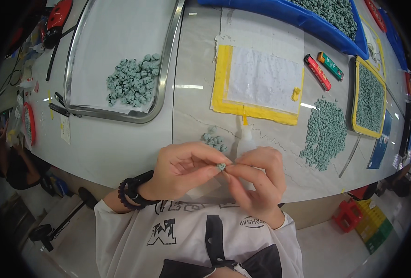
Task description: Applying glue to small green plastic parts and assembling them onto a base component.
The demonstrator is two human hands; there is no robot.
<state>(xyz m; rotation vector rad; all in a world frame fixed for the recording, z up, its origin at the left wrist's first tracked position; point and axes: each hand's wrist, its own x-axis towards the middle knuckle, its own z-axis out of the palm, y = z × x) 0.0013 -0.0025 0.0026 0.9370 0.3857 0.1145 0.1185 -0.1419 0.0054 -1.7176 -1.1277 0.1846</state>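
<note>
In the head view, both hands met just above the table's near edge: the left hand (180, 169) and the right hand (256, 178) pinched 1 small grey-green bead-like piece (221, 166) between their fingertips, thumbs and forefingers closed on it from either side, the other fingers curled loosely. Just beyond the fingertips lay a small cluster of the same pieces (213, 139) on the marble-patterned table (122, 143), and touching the far side of the right fingers stood a small white squeeze bottle (245, 139). Farther out past the left fingers, a metal tray (166, 69) lined with white paper carried a modest heap of pieces (133, 81); I would judge these the handled ones, though the view could not confirm it. Well to the right of the right fingers spread a larger loose pile (326, 132), a yellow-rimmed tray (356, 92) packed full, and a blue bin (307, 21) also holding many. A yellow-bordered white mat (261, 78) lay straight ahead of the fingers. Judged from these heaps, the work seemed early: a small share sat on the metal tray, far more remained.
</note>
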